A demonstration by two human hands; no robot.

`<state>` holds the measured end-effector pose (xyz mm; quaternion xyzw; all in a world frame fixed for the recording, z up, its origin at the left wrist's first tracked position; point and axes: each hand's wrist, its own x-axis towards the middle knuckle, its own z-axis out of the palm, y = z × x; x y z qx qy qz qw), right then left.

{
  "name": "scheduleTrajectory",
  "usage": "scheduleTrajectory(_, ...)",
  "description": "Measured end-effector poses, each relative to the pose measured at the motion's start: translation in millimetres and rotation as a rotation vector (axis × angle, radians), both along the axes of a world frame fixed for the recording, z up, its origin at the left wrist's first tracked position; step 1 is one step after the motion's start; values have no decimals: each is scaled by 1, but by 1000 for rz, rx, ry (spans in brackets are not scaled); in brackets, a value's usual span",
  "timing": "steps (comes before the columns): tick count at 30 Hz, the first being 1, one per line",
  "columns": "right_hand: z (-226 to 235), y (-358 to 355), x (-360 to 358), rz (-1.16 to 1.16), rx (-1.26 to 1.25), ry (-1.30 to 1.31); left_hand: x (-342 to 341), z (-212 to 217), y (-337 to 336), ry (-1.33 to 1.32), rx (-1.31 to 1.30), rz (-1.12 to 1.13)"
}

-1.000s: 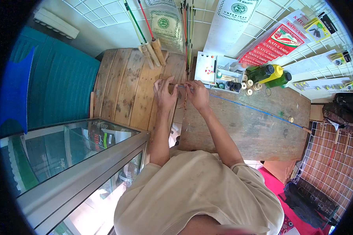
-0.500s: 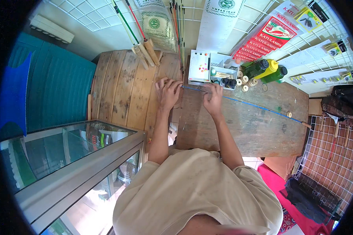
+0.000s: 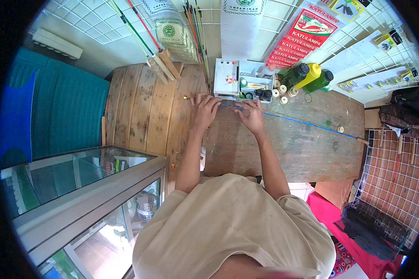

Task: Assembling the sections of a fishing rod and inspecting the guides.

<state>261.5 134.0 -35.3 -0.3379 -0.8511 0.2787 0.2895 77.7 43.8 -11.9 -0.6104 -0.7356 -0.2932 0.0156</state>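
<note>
Person wears a loose, beige, short-sleeved cotton shirt (image 3: 233, 223), plain and unmarked; forearms bare from above the elbow, with left hand (image 3: 204, 111) and right hand (image 3: 253, 118) ungloved.

You've got bright, even daylight with soft shadows, sharp focus mid-frame, glare on the glass display case with metal frame (image 3: 86, 186), heavy fisheye bending of the white wire wall grid (image 3: 358, 51), and black vignette corners.
</note>
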Motion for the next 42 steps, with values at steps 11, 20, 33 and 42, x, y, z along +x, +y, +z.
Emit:
scheduleTrajectory(11, -4, -5, -5, -11, 49, 34, 8, 11, 2, -39, -3, -48)
scheduleTrajectory(20, -3, -11, -4, -85, 75, 12, 17, -3, 6, 28, -26, -150)
scheduleTrajectory(33, -5, -13, -6, -116, 77, 3, 20, -24, 10, 80, -23, -167)
scheduleTrajectory(42, -7, -9, -7, -59, 97, 76, 20, -16, 12, 13, -24, -165)
